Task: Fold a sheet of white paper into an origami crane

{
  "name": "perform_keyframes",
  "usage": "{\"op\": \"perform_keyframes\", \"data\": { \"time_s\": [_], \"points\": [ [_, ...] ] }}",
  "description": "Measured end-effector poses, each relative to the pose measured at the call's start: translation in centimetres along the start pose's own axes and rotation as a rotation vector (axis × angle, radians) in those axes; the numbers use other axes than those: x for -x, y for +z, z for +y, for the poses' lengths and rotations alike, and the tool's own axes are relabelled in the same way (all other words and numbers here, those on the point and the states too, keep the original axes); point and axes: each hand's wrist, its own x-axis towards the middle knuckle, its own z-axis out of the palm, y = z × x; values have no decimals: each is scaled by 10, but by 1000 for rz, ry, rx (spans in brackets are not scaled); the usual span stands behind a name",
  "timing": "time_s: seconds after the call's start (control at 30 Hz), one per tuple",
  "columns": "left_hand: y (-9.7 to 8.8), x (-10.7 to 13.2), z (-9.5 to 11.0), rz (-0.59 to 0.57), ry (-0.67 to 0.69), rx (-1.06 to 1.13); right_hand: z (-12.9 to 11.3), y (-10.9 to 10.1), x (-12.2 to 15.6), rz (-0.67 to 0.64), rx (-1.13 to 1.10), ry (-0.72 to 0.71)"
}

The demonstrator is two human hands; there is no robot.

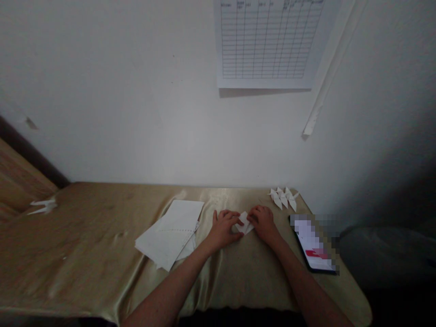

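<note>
A small piece of folded white paper (245, 220) lies on the gold satin cloth between my two hands. My left hand (225, 229) has its thumb and index finger on the paper's left edge, while its other fingers are lifted apart. From the other side, my right hand (265, 223) curls its fingers over the paper's right edge and partly covers it. Just beyond the right hand stand several folded paper cranes (282, 198) in a tight row near the wall.
Left of my hands lies an untidy pile of white paper sheets (173, 227). A phone (313, 245) with a lit, partly blurred screen rests near the right table edge. Another folded white paper piece (46, 206) sits far left. A printed chart (265, 45) hangs on the wall.
</note>
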Motion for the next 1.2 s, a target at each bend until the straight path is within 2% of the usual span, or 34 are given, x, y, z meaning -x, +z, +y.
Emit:
{"op": "perform_keyframes", "data": {
  "time_s": [0.23,0.57,0.87,1.2],
  "points": [
    [2,-1,-3,1,-7,21,-12,0,2,17,89,5],
    [3,-1,1,57,-48,42,-14,3,3,8,115,22],
    [-1,-2,6,28,-66,25,-17,2,4,17,141,29],
    [3,-3,5,28,-66,1,-19,3,6,35,165,46]
  ]
}}
